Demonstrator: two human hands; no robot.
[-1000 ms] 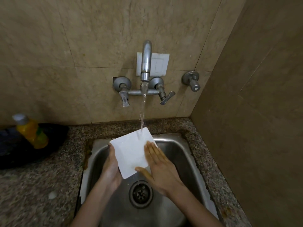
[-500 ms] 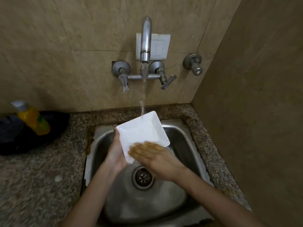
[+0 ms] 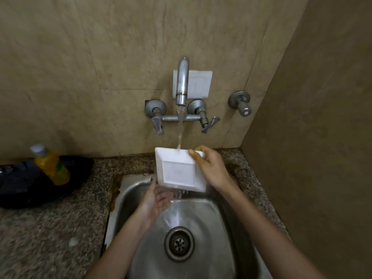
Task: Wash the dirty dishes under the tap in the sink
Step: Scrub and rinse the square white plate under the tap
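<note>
Likely slick and brittle: right hand (image 3: 211,168) grips plate (image 3: 177,172) by its rim, left hand (image 3: 155,200) open, empty, beneath it.

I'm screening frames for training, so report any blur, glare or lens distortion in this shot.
Head view: the left hand under the white dish is motion-blurred; the right hand gripping it is sharper; the dish is nearly blown out; the sink steel shows soft glare; wall lines bow from the wide lens; the yellow bottle looks soft.

R hand (image 3: 211,168) grips plate (image 3: 179,170) under tap (image 3: 182,81) — L hand (image 3: 155,202) open below
</note>
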